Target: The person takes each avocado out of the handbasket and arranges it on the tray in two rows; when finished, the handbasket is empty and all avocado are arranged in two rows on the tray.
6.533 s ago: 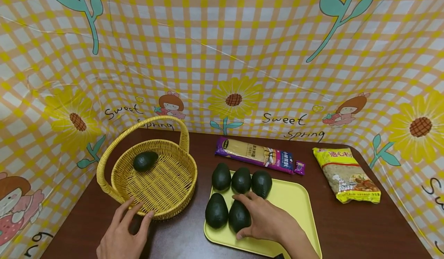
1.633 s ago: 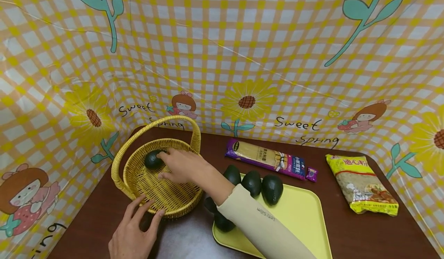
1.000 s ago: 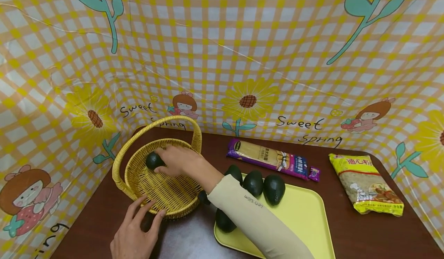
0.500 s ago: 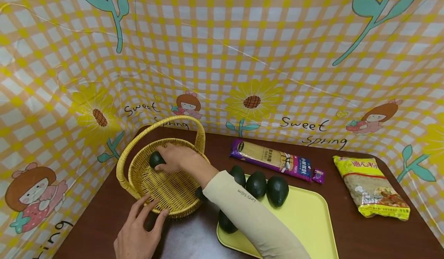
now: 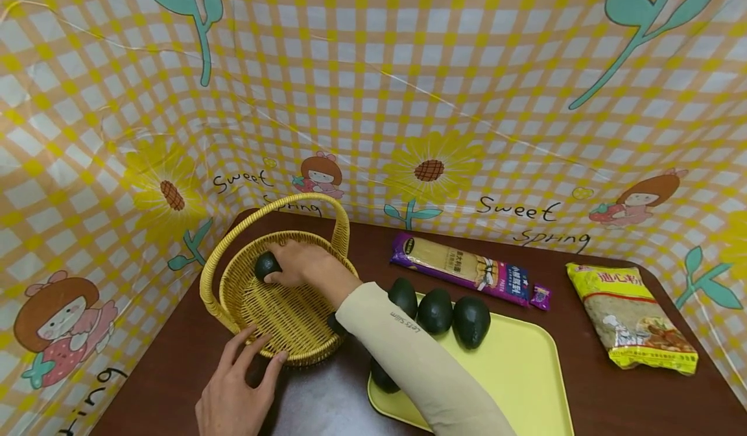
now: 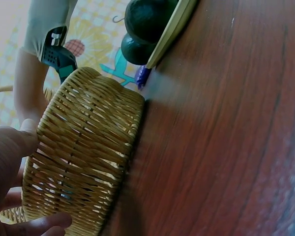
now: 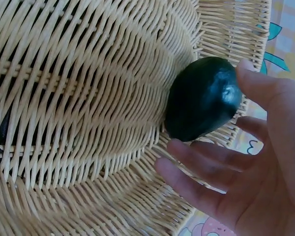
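Observation:
Inside the yellow wicker basket (image 5: 306,361), my right hand (image 5: 300,264) has its thumb and fingers around a dark green avocado (image 5: 266,266). In the right wrist view the thumb of this hand (image 7: 265,142) touches one side of the avocado (image 7: 201,98), with fingertips along the opposite side. My left hand (image 5: 236,384) spreads relaxed fingers at the basket's near left edge. The left wrist view shows that hand (image 6: 10,167) resting thumb and fingertips against the woven wall (image 6: 83,147). More avocados (image 5: 435,311) lie on the yellow tray (image 5: 513,371); my right sleeve hides part of it.
Behind the tray lies a purple pasta packet (image 5: 461,267) with a small purple packet (image 5: 541,297) at its end. A yellow and clear food bag (image 5: 633,316) is at the right. The basket's tall handle (image 5: 233,228) arches over it. Patterned cloth surrounds the table.
My right hand has moved from the tray into the basket, around the avocado there. That avocado has turned and now shows a rounder outline. The left hand keeps its place. The view has shifted slightly.

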Action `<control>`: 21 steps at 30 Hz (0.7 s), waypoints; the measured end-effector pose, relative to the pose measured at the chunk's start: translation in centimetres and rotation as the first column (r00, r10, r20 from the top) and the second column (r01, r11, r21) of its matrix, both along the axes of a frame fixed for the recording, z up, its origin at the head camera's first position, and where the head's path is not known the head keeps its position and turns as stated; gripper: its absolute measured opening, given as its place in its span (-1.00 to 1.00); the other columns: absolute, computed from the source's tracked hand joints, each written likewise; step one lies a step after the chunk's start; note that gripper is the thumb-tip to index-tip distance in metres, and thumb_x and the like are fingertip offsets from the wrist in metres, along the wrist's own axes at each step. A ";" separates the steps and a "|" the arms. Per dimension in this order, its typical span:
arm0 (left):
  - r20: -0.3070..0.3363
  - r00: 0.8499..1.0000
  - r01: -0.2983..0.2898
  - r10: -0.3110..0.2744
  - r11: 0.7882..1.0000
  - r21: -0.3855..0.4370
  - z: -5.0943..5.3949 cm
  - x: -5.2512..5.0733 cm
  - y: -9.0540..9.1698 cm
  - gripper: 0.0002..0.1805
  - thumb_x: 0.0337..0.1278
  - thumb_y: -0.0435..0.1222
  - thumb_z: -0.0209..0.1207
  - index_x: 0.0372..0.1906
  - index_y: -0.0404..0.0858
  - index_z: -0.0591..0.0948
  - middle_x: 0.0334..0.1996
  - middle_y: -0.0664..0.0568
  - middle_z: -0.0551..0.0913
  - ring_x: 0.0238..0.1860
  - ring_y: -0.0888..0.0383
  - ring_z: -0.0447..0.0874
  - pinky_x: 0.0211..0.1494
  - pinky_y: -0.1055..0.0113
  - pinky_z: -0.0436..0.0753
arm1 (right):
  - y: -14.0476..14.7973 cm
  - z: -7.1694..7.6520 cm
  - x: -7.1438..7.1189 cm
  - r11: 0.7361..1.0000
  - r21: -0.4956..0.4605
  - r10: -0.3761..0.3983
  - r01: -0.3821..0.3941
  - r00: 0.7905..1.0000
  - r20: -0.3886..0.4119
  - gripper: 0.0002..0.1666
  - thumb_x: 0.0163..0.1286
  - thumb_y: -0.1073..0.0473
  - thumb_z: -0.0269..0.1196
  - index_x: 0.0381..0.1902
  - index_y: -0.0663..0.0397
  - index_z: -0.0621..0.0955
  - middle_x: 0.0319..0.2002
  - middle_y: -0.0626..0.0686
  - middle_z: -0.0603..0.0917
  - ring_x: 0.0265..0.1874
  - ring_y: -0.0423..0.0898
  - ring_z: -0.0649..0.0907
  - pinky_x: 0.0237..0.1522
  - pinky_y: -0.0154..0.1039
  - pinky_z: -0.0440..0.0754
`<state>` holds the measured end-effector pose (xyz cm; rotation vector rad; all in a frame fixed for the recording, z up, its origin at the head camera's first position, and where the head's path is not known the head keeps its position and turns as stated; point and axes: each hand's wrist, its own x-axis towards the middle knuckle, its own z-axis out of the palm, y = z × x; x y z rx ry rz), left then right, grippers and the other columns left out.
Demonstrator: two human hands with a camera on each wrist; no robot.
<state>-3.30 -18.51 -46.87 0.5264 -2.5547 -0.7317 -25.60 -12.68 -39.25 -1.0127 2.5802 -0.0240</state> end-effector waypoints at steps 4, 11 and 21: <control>0.015 1.000 0.004 -0.004 1.000 0.007 0.1 0.1 -0.1 -0.56 0.26 0.10 0.50 0.11 -0.04 0.84 0.32 0.05 0.66 -0.60 0.20 0.54 -0.61 0.21 0.51 | -0.3 -0.3 -0.3 1.000 -0.002 -0.004 0.004 1.000 0.015 -0.07 0.64 -0.37 0.11 0.78 -0.35 0.08 0.68 0.10 0.26 0.55 0.07 0.46 0.42 0.01 0.59; -0.003 1.000 0.012 -0.012 1.000 -0.001 0.0 0.0 -0.1 -0.57 0.25 0.09 0.51 0.09 -0.05 0.84 0.32 0.04 0.66 -0.60 0.21 0.55 -0.60 0.20 0.53 | -0.5 -0.7 -0.7 0.999 -0.038 0.012 -0.011 1.000 0.025 -0.15 0.62 -0.36 0.14 0.73 -0.36 0.21 0.56 0.09 0.43 0.42 0.04 0.59 0.24 -0.08 0.68; 0.015 1.000 0.014 -0.015 1.000 0.010 -0.1 0.0 -0.2 -0.56 0.25 0.09 0.51 0.11 -0.05 0.84 0.34 0.06 0.65 -0.60 0.23 0.53 -0.59 0.23 0.51 | -0.7 -1.0 -0.6 0.992 -0.119 0.047 -0.038 0.996 0.072 -0.30 0.55 -0.27 0.32 0.48 -0.20 0.39 0.23 0.06 0.61 0.10 -0.04 0.70 0.00 -0.16 0.68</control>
